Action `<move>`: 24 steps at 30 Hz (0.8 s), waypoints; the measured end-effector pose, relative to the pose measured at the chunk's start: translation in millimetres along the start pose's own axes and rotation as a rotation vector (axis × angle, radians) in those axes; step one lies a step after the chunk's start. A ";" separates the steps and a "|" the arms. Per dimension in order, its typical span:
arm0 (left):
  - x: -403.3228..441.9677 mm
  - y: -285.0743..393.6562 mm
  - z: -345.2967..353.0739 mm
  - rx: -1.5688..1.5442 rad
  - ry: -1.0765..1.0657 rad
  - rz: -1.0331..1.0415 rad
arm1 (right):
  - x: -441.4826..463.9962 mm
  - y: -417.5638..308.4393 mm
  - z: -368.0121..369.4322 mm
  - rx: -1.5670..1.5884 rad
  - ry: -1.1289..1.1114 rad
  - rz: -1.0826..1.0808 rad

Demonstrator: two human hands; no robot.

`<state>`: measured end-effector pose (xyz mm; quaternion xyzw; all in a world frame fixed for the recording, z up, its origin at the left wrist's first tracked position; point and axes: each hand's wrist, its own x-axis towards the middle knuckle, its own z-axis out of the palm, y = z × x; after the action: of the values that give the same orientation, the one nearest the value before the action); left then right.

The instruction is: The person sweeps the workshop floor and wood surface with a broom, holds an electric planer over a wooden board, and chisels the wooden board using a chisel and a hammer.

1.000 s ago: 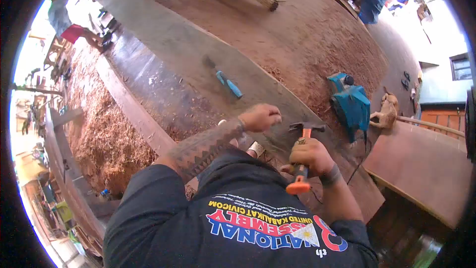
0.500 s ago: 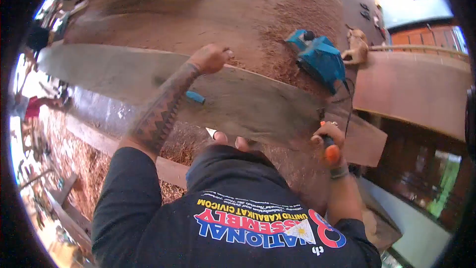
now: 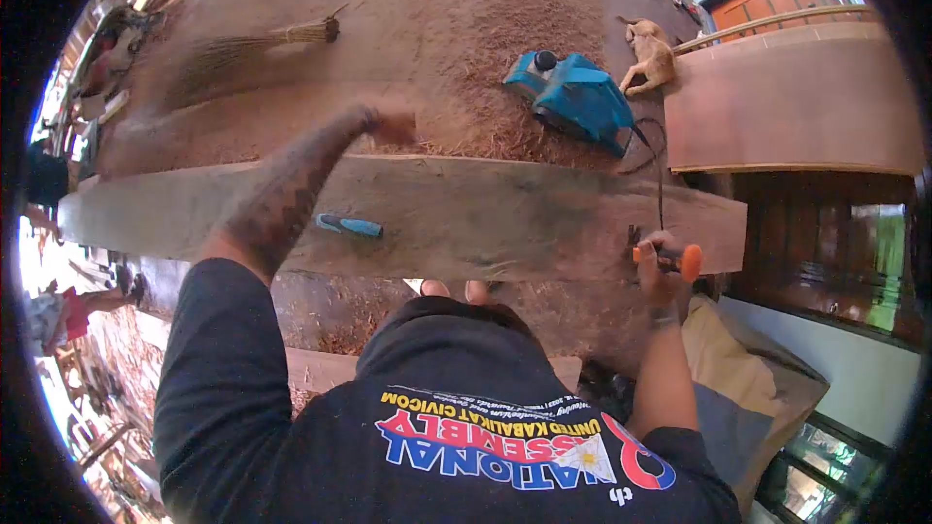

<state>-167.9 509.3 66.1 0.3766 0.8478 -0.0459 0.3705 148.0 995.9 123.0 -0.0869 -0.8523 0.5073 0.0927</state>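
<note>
A long wooden plank (image 3: 437, 204) lies crosswise before me. My right hand (image 3: 660, 267) is closed around the orange-and-black handle of a hammer (image 3: 691, 263) near the plank's right end. Its dark metal head is small and partly unclear against the wood. My left hand (image 3: 393, 127) is stretched out past the plank's far edge, blurred by motion, so its fingers cannot be made out. A slim blue tool (image 3: 351, 225) rests on the plank below my left forearm; its exact kind is unclear.
Beyond the plank, a blue electric planer (image 3: 571, 102) stands on shavings with its cord trailing right. A dog (image 3: 649, 56) lies behind it. A broom of thin sticks (image 3: 262, 47) lies at the far left. Another person's arm (image 3: 107, 301) shows at the left edge.
My view has shifted, so the plank looks more level. My left hand has moved farther beyond the plank's edge. The hammer's handle has turned to point rightward in my right hand.
</note>
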 end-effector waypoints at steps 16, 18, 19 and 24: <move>-59.1 176.7 132.0 -0.332 0.864 0.008 | 40.2 -44.9 10.4 0.489 -0.243 -0.179; -52.5 230.4 141.7 -0.331 0.844 0.013 | 53.1 -54.9 3.7 0.260 -0.279 -0.213; -47.2 257.5 147.1 -0.340 0.817 0.051 | 62.2 -47.1 1.1 0.266 -0.321 -0.175; 2.1 369.0 168.2 -0.345 0.817 0.252 | 91.0 20.9 -23.7 0.460 -0.492 -0.086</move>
<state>179.2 713.4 17.7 0.3968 0.8672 0.2935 0.0658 66.9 1047.9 122.0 0.0974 -0.7152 0.6878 -0.0772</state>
